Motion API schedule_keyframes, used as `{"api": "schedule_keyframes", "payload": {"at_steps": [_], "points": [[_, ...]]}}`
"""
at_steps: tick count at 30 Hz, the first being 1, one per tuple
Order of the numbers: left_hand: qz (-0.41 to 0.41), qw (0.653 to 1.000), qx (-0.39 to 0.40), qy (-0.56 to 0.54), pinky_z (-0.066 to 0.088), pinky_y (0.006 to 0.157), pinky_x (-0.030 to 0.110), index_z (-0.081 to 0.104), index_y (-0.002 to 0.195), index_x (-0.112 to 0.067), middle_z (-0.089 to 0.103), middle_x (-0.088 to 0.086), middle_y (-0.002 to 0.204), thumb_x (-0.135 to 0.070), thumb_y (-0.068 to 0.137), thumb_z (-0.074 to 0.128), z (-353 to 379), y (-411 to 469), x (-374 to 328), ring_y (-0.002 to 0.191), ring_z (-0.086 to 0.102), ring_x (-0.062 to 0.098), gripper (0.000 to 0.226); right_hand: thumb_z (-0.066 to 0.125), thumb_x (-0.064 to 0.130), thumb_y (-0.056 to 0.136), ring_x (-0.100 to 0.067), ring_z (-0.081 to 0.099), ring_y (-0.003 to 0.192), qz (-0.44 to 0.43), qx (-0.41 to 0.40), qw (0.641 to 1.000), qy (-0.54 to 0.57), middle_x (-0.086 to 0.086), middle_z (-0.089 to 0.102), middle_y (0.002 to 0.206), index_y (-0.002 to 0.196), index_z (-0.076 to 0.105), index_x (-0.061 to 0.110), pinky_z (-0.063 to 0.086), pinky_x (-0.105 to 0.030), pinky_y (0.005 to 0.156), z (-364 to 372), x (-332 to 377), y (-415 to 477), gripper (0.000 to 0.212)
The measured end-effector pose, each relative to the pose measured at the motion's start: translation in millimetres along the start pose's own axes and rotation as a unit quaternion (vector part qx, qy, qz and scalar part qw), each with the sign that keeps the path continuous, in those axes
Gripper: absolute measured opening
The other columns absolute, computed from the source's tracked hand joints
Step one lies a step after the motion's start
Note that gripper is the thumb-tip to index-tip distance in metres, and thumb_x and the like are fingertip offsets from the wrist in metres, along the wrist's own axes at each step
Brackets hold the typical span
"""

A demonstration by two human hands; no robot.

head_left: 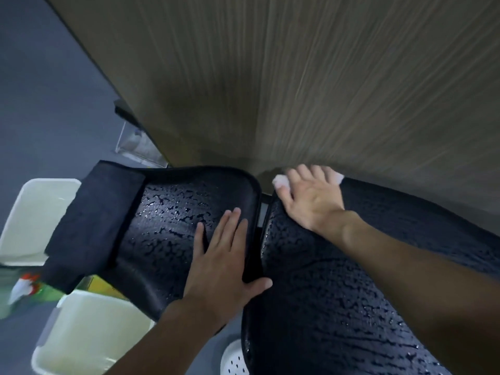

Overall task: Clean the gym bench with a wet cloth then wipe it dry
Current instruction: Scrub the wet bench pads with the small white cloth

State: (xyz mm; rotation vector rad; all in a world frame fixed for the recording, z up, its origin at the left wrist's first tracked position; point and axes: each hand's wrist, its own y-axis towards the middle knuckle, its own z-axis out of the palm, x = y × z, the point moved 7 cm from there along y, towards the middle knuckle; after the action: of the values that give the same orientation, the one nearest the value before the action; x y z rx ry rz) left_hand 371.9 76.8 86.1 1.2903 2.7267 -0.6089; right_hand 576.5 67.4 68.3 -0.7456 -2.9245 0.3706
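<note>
The black gym bench fills the lower half of the view in two pads: a seat pad [173, 223] on the left and a long back pad [338, 307] on the right, both beaded with water drops. My left hand [219, 263] lies flat and open on the seat pad near the gap between the pads. Further away, my right hand [311, 196] presses a white cloth [280, 181] onto the far end of the back pad; only the cloth's edges show past my fingers. A dark folded cloth [94, 220] is draped over the seat pad's left end.
Two pale plastic tubs sit on the grey floor to the left, one [35, 212] beside the seat end, one [89, 334] nearer me. A spray bottle [24, 288] lies between them. A white perforated object [232, 361] is under the bench. A wood-grain wall [297, 77] stands right behind the bench.
</note>
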Motion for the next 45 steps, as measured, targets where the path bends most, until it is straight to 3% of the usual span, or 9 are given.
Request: {"api": "schedule_keyframes", "payload": {"at_steps": [3,11,16,20,25,30,34,40,45], "points": [[0.008,1.000,-0.015,-0.002,-0.013,0.119,0.044,-0.004,0.157,-0.019,-0.021,-0.008,0.162,-0.082,0.074,0.036,-1,-7,11,0.145,-0.028,0.008,0.112,-0.001,0.055,0.091,-0.027,0.031,0.140,-0.117,-0.003,0.992,-0.054,0.000,0.051,0.138,0.129,0.057,0.019,0.009,-0.047,0.121,3,37,-15,0.079],[0.037,0.998,-0.024,-0.033,-0.011,0.121,0.041,-0.002,0.157,-0.022,-0.013,-0.010,0.164,-0.070,0.082,0.047,-1,-15,22,0.147,-0.022,0.007,0.101,0.018,0.049,0.102,-0.023,0.027,0.147,-0.242,0.025,0.965,-0.096,0.002,0.050,0.145,0.133,0.057,0.021,0.013,-0.050,0.121,20,56,-75,0.057],[0.016,0.998,-0.053,-0.039,0.001,0.122,0.045,0.011,0.157,-0.026,0.001,-0.008,0.165,-0.054,0.087,0.021,7,-44,32,0.150,-0.010,0.009,0.077,0.000,0.050,0.095,-0.018,0.014,0.151,-0.129,0.005,0.989,-0.070,0.008,0.043,0.147,0.127,0.057,0.025,0.001,-0.054,0.121,11,48,-36,0.070],[-0.009,0.998,-0.045,-0.053,-0.003,0.122,0.041,0.013,0.157,-0.028,0.000,-0.011,0.165,-0.047,0.083,0.008,10,-57,30,0.150,-0.008,0.007,0.076,0.011,0.044,0.099,-0.019,0.016,0.151,-0.169,-0.043,0.984,-0.046,0.005,0.047,0.144,0.119,0.063,0.021,0.001,-0.057,0.121,26,72,-86,0.060],[-0.061,0.993,-0.028,-0.100,-0.004,0.122,0.040,0.018,0.156,-0.024,0.003,-0.009,0.165,-0.033,0.103,0.027,13,-56,22,0.150,-0.004,0.007,0.054,0.004,0.044,0.090,-0.020,0.010,0.150,-0.185,-0.022,0.982,-0.020,0.004,0.043,0.146,0.124,0.058,0.023,0.001,-0.060,0.118,30,92,-139,0.068],[-0.077,0.990,0.006,-0.118,-0.009,0.121,0.040,0.010,0.157,-0.025,-0.005,-0.010,0.165,-0.035,0.105,0.022,22,-58,21,0.149,-0.011,0.006,0.054,0.024,0.046,0.098,-0.021,0.015,0.149,-0.281,-0.005,0.958,-0.051,0.007,0.046,0.141,0.126,0.059,0.031,0.001,-0.061,0.118,49,108,-187,0.047],[-0.068,0.993,0.003,-0.094,-0.008,0.121,0.042,0.008,0.157,-0.025,-0.007,-0.010,0.165,-0.037,0.105,0.020,24,-58,25,0.149,-0.013,0.007,0.055,0.023,0.047,0.097,-0.017,0.022,0.147,-0.235,-0.051,0.970,-0.030,0.010,0.053,0.134,0.116,0.065,0.028,0.004,-0.059,0.119,48,106,-173,0.050],[-0.084,0.992,0.025,-0.093,-0.007,0.121,0.048,0.011,0.157,-0.024,-0.009,-0.006,0.165,-0.043,0.103,0.015,22,-59,15,0.150,-0.013,0.011,0.057,0.014,0.052,0.096,-0.020,-0.002,0.152,-0.226,-0.014,0.973,-0.033,0.008,0.032,0.156,0.136,0.053,0.038,-0.006,-0.062,0.116,54,117,-205,0.058],[-0.059,0.992,0.037,-0.102,-0.004,0.118,0.058,0.026,0.153,-0.033,-0.002,-0.007,0.165,-0.045,0.103,0.013,25,-82,-9,0.151,-0.010,0.015,0.053,0.049,0.046,0.097,-0.028,0.015,0.151,-0.371,-0.006,0.922,-0.107,0.006,0.043,0.153,0.124,0.066,0.033,0.009,-0.064,0.117,81,120,-273,0.034]]}}
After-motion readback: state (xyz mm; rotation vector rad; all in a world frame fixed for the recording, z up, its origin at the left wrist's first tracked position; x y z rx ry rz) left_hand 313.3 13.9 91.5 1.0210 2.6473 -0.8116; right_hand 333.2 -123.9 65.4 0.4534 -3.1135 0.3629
